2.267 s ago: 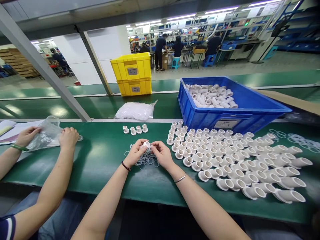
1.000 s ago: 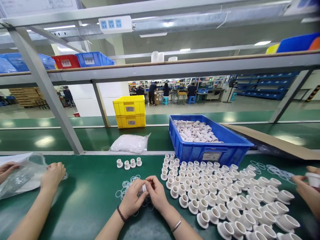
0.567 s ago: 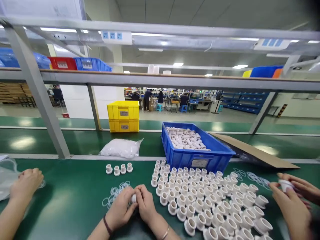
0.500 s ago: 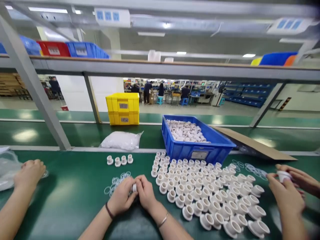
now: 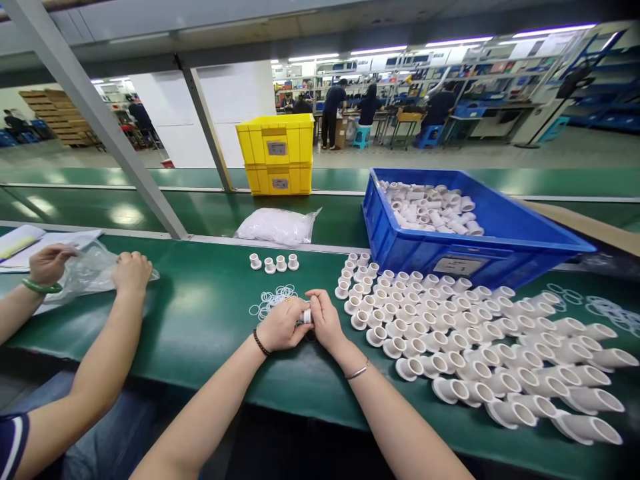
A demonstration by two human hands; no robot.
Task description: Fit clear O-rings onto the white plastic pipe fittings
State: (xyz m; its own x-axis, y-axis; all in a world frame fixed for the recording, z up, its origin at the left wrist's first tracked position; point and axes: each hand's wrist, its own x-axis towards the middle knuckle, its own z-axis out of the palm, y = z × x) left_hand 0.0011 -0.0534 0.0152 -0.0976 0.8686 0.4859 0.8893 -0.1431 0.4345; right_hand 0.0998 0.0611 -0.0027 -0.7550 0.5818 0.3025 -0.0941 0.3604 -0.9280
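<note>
Stage (judged): partway — one tube [image 5: 307, 317] in work, rows of standing tubes [image 5: 450, 363] apparently set by, loose tubes [image 5: 430, 210] remaining.
Tube: between the hands, over the tabletop [image 5: 200, 327].
Left hand [image 5: 283, 325]: curled closed around the tube, whose white end shows past its fingers.
Right hand [image 5: 326, 323]: nearly closed, fingertips gripping the tube's other end.
Standing tubes: close-set, flange down, to the right of the right hand.
Rings [image 5: 275, 300]: loose heap just beyond the left hand; whether one sits on the held tube cannot be told.
Four tubes [image 5: 271, 266]: upright beyond the rings — apart from the main rows.
Bin [image 5: 410, 247]: blue, behind the rows, holding the loose tubes.
</note>
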